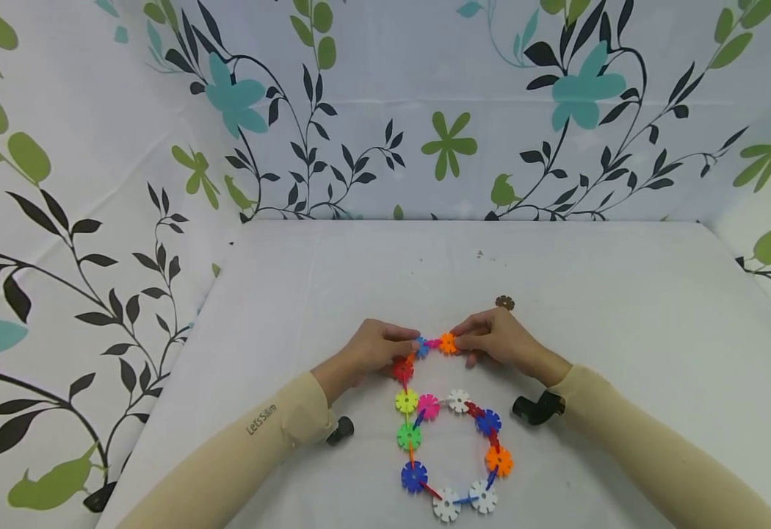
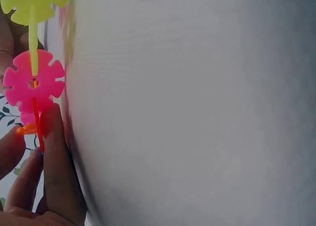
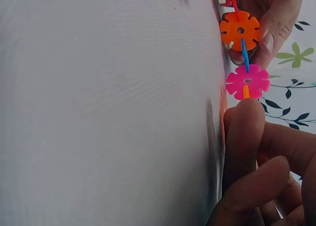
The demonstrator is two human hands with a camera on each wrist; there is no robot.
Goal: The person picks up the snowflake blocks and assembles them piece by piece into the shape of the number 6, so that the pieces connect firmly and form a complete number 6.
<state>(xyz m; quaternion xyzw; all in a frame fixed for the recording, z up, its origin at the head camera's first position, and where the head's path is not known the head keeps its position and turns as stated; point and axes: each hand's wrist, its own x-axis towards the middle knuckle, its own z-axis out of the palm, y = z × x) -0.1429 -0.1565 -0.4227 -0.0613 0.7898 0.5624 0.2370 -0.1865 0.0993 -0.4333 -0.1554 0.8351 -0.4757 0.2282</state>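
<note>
Slotted plastic snowflake discs of many colours are joined edge to edge into a chain on the white table. Its lower part is a round loop, with a white disc (image 1: 447, 505) at the bottom and a green disc (image 1: 409, 436) on the left side. From a yellow disc (image 1: 407, 400) a tail curves up past a red disc (image 1: 402, 369). At the tail's top my left hand (image 1: 374, 347) pinches a blue disc (image 1: 421, 347). My right hand (image 1: 501, 339) pinches the orange disc (image 1: 448, 343) at its right end. A pink disc (image 3: 248, 81) shows between both hands in the right wrist view.
A loose brown disc (image 1: 505, 302) lies just beyond my right hand. Black wrist-worn pieces show below the left cuff (image 1: 341, 431) and by the right cuff (image 1: 539, 408). A patterned cloth (image 1: 372, 73) with leaves and flowers hangs behind the table.
</note>
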